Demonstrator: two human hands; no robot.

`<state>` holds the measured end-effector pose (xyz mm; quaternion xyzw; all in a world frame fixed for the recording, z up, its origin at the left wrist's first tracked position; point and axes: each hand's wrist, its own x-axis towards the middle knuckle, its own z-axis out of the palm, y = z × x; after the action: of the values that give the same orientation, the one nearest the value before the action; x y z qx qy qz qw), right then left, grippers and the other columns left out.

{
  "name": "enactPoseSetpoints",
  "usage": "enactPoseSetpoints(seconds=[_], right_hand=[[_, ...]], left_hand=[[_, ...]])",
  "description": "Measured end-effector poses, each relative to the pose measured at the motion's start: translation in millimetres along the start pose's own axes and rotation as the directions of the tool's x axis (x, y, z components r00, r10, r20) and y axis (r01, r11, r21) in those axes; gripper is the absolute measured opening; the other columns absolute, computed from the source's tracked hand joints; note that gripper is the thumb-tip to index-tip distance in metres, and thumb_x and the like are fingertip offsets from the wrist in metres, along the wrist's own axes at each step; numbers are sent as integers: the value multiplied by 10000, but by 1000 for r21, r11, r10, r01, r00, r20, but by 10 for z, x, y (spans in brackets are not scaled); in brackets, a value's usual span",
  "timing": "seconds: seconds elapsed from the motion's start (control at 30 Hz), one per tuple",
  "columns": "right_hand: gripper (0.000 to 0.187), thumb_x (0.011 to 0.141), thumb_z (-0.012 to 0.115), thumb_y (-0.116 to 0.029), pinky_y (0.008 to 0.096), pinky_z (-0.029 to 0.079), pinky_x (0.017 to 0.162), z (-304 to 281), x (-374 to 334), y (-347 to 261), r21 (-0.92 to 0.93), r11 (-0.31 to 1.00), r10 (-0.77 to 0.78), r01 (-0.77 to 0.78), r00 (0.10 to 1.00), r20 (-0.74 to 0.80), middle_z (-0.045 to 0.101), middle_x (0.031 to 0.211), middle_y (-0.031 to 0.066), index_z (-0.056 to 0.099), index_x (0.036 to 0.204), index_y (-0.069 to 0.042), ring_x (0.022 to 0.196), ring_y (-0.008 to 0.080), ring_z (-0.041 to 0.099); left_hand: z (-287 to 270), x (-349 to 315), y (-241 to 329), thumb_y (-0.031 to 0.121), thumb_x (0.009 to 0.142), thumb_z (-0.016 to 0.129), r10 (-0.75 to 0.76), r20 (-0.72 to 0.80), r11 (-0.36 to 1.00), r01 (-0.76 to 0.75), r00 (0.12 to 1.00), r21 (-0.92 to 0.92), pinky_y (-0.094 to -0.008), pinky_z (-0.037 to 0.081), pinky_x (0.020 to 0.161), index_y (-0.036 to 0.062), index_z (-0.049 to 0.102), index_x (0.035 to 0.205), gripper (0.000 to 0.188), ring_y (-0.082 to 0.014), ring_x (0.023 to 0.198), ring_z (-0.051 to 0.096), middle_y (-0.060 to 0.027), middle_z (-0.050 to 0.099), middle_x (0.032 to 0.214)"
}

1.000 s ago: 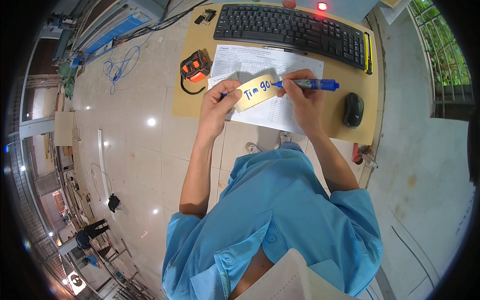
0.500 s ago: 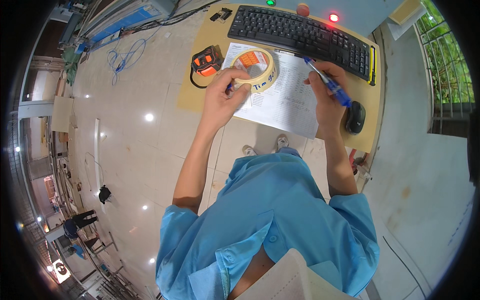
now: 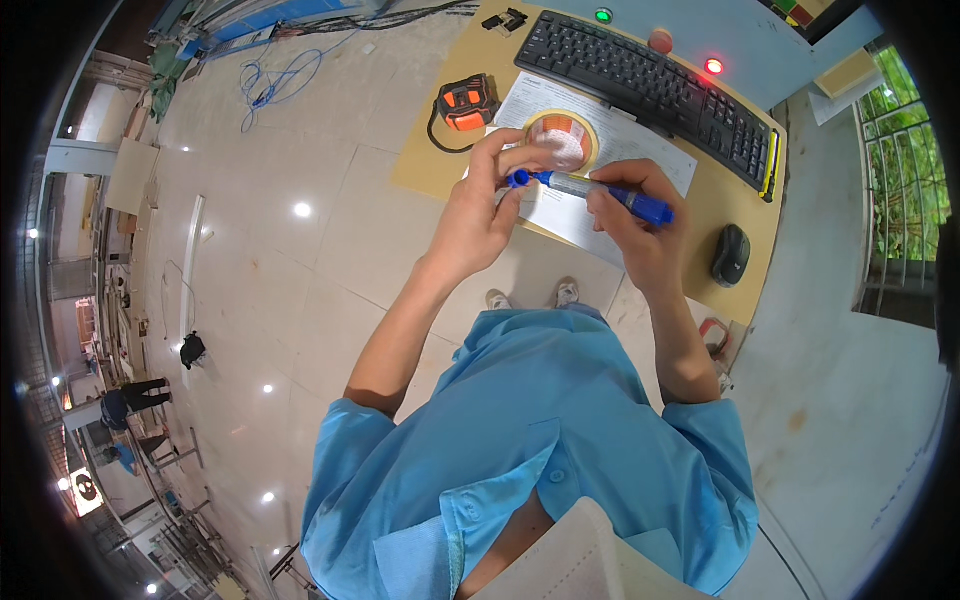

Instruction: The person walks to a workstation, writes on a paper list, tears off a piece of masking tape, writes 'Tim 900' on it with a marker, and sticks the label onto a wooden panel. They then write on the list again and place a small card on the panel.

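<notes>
Since the earlier frames the tape roll (image 3: 561, 140) has gone from the left hand (image 3: 480, 215) to the paper on the desk (image 3: 730, 205); both hands now close on the blue marker (image 3: 590, 188), left fingertips at its capped end, right hand (image 3: 640, 235) gripping the barrel, apparently capping it.

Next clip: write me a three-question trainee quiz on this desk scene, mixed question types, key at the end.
1. True or false: the blue marker is held between the left hand and the right hand.
2. Multiple choice: the roll of tape lies on (a) the keyboard, (b) the white paper sheet, (c) the floor.
3. Short answer: which orange and black tool lies left of the sheet on the desk?

Key: 1 true; 2 b; 3 the tape measure.
</notes>
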<state>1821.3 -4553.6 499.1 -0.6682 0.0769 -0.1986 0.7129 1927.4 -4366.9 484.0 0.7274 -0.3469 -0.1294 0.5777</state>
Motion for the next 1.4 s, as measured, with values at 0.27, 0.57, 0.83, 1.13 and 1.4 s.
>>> enactPoseSetpoints(seconds=[0.27,0.57,0.83,1.13,1.4], right_hand=[[186,875,804,-78,249,494,738,-11,-27,-25,-197,980,9,19,990,142,706,933,31,717,1032,-30,826,69,623],[202,873,798,-29,287,534,755,-439,-243,-28,-121,984,164,-132,936,313,731,1001,52,753,1070,-22,857,111,670],[196,898,774,-6,247,552,713,-666,-345,92,1,967,244,-255,925,292,734,972,38,746,1092,-14,823,90,682],[199,945,756,-58,281,596,654,-768,-413,211,278,890,317,-361,929,194,733,846,103,691,1102,47,707,153,727],[167,974,740,-118,264,567,611,-700,-428,293,268,902,347,-338,938,14,695,776,72,684,1041,25,657,135,688]], left_hand=[[-111,-106,233,-123,918,593,-50,179,911,-28,983,411,-458,555,984,89,329,1478,654,-396,1212,651,-114,687,1352],[18,-138,244,-144,894,625,-90,417,985,20,904,169,-420,566,1000,79,396,1445,636,-354,1276,642,-140,650,1393],[182,-92,125,-192,892,609,-251,428,902,370,868,-222,-348,563,995,60,439,1408,599,-272,1287,645,-202,631,1383],[531,-190,234,-80,941,666,-73,241,995,87,968,-47,-356,573,979,56,463,1410,529,-265,1248,673,-165,666,1372],[869,-170,209,-1,949,706,-18,110,993,5,994,118,-397,580,966,46,573,1311,388,-265,1175,708,-126,705,1300]])
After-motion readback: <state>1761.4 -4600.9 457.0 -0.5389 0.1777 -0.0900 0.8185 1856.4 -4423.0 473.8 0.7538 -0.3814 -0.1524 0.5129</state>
